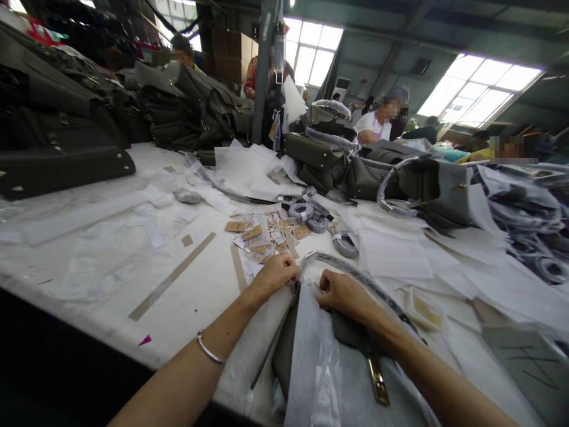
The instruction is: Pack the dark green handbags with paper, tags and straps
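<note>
A dark grey-green handbag (284, 347) stands before me at the table's edge, partly covered by white wrapping paper (306, 356) and see-through plastic. Its arched handle (351, 267) is wrapped in plastic film, and a gold clasp (377, 379) hangs on its front. My left hand (280, 270) is closed in a pinch at the left foot of the handle. My right hand (342, 293) has its fingers curled together just above the bag's top edge, inside the handle's arch; whatever lies between those fingertips is hidden.
Paper hang tags (253, 231) and coiled wrapped straps (301, 212) lie beyond the bag. White paper sheets (395, 255) and a small plastic tub (427, 309) are on the right. Handbags (320, 157) pile up behind, near a post (263, 77). A co-worker (376, 124) is farther back.
</note>
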`<state>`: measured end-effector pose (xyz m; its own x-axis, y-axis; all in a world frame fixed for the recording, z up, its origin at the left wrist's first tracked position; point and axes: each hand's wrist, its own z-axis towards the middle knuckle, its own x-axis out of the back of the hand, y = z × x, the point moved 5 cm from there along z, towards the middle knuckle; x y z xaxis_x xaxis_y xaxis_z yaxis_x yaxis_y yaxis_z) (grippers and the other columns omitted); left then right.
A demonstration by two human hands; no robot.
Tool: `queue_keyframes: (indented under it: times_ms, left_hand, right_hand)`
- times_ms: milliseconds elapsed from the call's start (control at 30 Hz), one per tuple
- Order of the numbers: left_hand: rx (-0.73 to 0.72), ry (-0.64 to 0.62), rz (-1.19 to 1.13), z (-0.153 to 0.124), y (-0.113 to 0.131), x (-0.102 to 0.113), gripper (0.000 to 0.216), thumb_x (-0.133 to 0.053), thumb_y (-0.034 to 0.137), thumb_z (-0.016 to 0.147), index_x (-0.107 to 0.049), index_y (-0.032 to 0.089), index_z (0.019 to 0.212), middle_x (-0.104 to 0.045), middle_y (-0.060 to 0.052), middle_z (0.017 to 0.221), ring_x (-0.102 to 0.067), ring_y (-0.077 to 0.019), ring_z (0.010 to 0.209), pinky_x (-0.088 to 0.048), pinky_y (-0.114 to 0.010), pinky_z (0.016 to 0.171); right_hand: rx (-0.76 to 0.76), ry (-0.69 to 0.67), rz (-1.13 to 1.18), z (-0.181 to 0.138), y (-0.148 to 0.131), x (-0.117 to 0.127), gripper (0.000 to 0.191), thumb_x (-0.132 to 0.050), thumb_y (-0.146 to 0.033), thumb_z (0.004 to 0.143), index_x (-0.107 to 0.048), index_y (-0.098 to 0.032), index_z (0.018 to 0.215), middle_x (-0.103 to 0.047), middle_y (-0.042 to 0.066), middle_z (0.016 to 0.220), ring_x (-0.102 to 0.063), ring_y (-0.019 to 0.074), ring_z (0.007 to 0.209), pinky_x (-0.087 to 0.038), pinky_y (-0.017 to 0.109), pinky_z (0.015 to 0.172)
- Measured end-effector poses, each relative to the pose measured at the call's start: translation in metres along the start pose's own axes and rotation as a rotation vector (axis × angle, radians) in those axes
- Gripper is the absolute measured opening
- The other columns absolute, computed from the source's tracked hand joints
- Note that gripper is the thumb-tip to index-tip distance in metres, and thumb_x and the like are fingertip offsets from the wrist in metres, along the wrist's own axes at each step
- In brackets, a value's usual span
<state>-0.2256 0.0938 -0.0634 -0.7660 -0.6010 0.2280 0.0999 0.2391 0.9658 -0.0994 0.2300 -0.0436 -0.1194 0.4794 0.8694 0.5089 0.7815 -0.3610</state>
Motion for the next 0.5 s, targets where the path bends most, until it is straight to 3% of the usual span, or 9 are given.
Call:
queue_keyframes:
  times_ms: [133, 300, 500]
  left_hand:
    - [0.005, -0.003, -0.061, 0.000, 0.000, -0.002, 0.016, -0.059, 0.034, 0.069, -0.053, 0.019, 0.065, -0.059, 0.003, 0.059, -0.050, -0.0110, 0.055, -0.036, -0.022, 0.054]
    - [0.015, -0.019, -0.120, 0.003, -0.005, -0.003, 0.025, -0.061, 0.042, 0.070, -0.052, 0.019, 0.066, -0.057, 0.004, 0.056, -0.049, -0.0105, 0.052, -0.035, -0.022, 0.053]
    - [0.057, -0.038, -0.194, 0.001, -0.007, -0.003, 0.031, -0.064, 0.047, 0.070, -0.053, 0.019, 0.066, -0.051, 0.006, 0.049, -0.047, -0.0095, 0.047, -0.034, -0.022, 0.051]
  right_hand:
    - [-0.027, 0.046, -0.163, 0.004, -0.012, -0.001, 0.016, -0.069, -0.028, 0.068, -0.059, -0.019, 0.078, -0.064, 0.005, 0.078, -0.054, 0.0174, 0.069, -0.026, 0.027, 0.056]
    - [-0.003, 0.004, -0.064, 0.012, -0.012, -0.006, 0.016, -0.071, -0.025, 0.065, -0.057, -0.020, 0.070, -0.059, 0.001, 0.067, -0.048, 0.0148, 0.062, -0.025, 0.027, 0.054]
    - [-0.008, 0.114, -0.149, 0.007, -0.002, 0.022, 0.011, -0.063, -0.011, 0.065, -0.061, -0.019, 0.073, -0.063, 0.001, 0.071, -0.052, 0.0147, 0.064, -0.025, 0.026, 0.055]
